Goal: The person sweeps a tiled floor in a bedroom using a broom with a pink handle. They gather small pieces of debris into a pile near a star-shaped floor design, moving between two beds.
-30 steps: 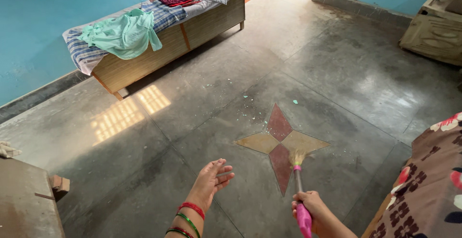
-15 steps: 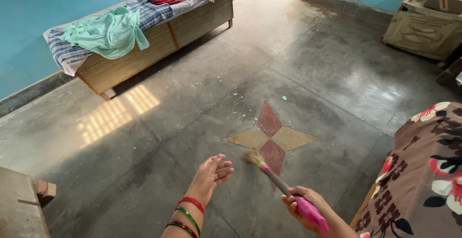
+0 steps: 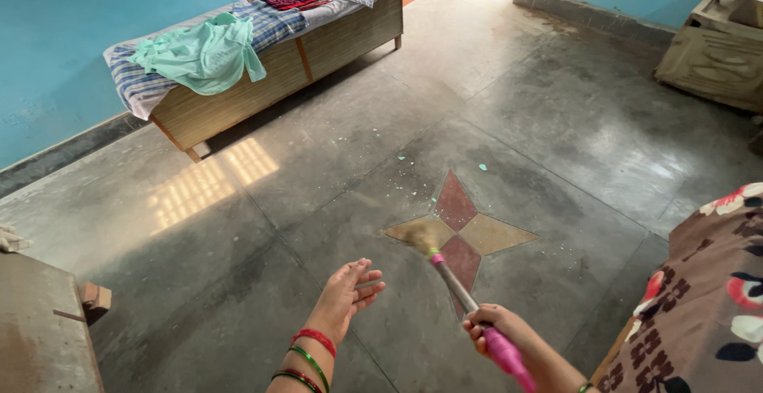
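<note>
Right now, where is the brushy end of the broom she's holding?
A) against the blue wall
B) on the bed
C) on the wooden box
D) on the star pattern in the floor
D: the right hand holds the broom, whose bristles meet the star pattern.

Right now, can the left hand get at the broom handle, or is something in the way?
Probably yes. The left hand hangs open and empty beside the broom, with only bare floor between them; the right hand grips the pink end.
</note>
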